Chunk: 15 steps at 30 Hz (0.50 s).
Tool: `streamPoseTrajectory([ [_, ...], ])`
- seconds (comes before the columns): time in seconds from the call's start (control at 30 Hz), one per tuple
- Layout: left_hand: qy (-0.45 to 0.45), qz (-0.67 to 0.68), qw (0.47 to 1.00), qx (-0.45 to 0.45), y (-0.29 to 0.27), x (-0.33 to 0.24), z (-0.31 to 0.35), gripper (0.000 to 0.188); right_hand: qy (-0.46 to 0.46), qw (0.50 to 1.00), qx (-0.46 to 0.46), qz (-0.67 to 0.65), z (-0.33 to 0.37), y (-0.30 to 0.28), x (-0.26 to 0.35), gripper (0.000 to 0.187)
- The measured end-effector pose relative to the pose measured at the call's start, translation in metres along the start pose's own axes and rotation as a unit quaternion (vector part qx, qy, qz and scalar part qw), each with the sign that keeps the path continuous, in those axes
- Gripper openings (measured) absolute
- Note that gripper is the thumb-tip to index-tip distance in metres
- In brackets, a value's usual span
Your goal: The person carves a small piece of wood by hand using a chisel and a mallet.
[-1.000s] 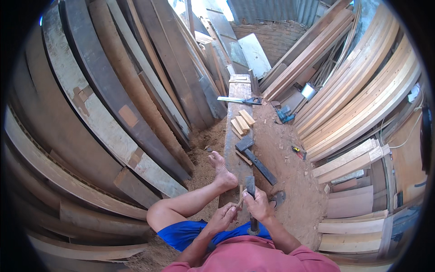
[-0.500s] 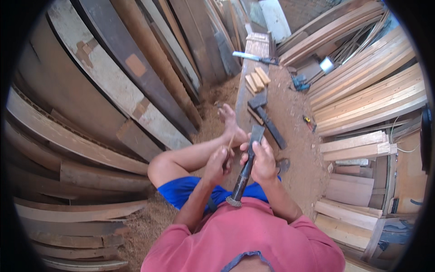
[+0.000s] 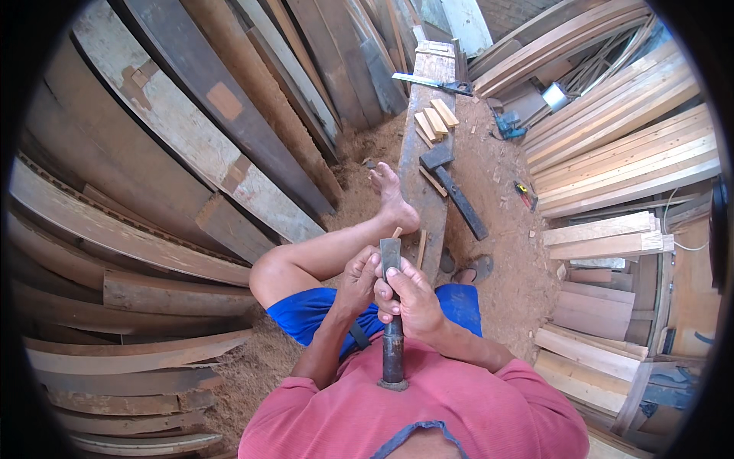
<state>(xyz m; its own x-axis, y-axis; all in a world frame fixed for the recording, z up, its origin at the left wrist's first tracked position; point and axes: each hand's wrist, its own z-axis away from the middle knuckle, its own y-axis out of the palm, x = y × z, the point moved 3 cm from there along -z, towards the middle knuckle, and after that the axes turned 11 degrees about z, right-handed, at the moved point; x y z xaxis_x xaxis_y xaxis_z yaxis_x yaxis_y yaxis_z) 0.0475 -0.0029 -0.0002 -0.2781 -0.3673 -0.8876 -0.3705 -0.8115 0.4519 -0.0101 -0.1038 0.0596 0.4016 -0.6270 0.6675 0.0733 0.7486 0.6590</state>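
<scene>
In the head view, the right hand [image 3: 413, 297] has its grip shut tight around the chisel [image 3: 393, 341], with the thumb on the flat metal. The metal end points to 12 o'clock and the dark handle points to 6, toward the pink shirt [image 3: 344, 405].

The left hand [image 3: 359, 280] is just beside the metal at 9 o'clock. Its fingers are bent, but I cannot tell what its grip holds. A thin stick [image 3: 397, 232] pokes out past the metal tip.

From the chisel, the bench [image 3: 423, 99] is near 12 o'clock. It has a saw [image 3: 432, 82] across it and 3 pale blocks [image 3: 436, 120]. At 1 o'clock, a dark bar [image 3: 462, 204] lies by a dark block [image 3: 436, 157].
</scene>
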Motion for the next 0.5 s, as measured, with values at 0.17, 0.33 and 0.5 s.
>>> streamPoseTrajectory([
  [0.17,-0.041,-0.108,0.993,0.029,-0.010,0.004,0.046,0.031,-0.109,0.991,-0.067,-0.024,0.027,-0.014,0.028,0.013],
  [0.33,-0.119,0.128,0.983,-0.050,-0.012,0.019,0.036,0.026,-0.077,0.992,-0.098,-0.027,0.019,-0.029,0.033,0.013],
  [0.5,-0.080,0.121,0.989,-0.032,0.006,0.003,-0.018,0.024,0.006,0.998,-0.027,-0.051,-0.017,-0.011,0.016,0.012],
])
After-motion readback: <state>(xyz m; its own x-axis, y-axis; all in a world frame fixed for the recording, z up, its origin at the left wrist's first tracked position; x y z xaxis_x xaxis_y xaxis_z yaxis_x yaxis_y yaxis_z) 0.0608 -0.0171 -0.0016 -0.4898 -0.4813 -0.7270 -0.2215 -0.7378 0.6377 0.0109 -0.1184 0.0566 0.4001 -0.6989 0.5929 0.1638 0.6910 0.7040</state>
